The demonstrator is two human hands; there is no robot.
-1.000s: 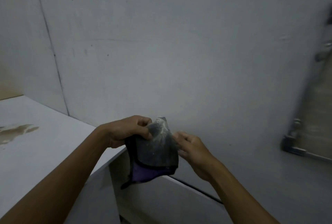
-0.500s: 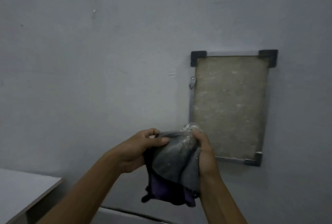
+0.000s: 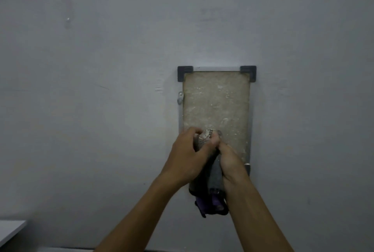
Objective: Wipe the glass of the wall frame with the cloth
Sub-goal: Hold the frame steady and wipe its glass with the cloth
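Now squared up to the dusty, grey-cornered glass wall frame (image 3: 216, 108); both hands (image 3: 187, 157) (image 3: 230, 162) clamped on the bunched grey-and-purple cloth (image 3: 214, 174), ready to wipe.

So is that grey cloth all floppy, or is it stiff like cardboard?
Probably floppy: the cloth is bunched between the left hand and right hand, and its purple end droops below them. It looks light, since it just hangs there. The pale dust on its top may shake off when it is pushed on the glass.
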